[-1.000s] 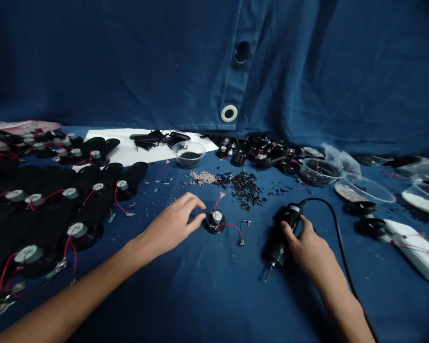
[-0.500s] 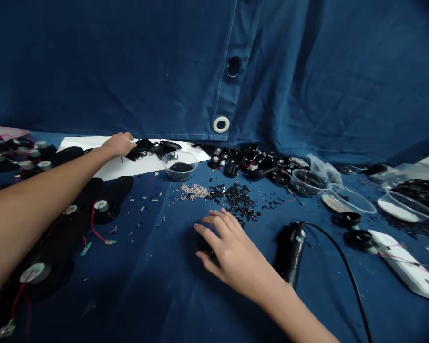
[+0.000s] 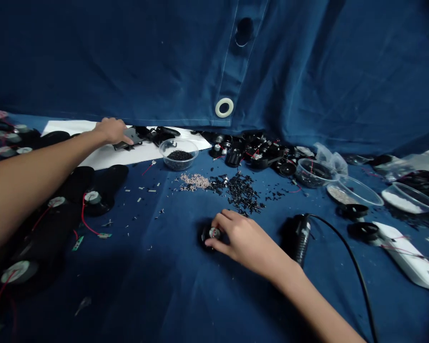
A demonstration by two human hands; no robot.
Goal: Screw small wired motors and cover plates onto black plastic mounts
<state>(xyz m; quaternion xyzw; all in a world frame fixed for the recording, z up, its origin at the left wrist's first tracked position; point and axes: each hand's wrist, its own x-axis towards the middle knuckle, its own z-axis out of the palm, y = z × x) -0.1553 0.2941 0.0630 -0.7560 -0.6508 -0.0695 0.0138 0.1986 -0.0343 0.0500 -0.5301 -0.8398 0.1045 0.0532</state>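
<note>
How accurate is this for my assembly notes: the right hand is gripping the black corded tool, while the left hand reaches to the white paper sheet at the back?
Not quite. The head view shows the right hand on a small black disc with a silver cap; the black corded tool lies beside it on the blue cloth. The left hand does reach to the white paper sheet.

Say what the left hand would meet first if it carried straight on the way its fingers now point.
Probably the flat dark grey plastic piece at the fingertips of the left hand, lying on the white paper sheet; depth is unclear, so it may already be touching.
</note>
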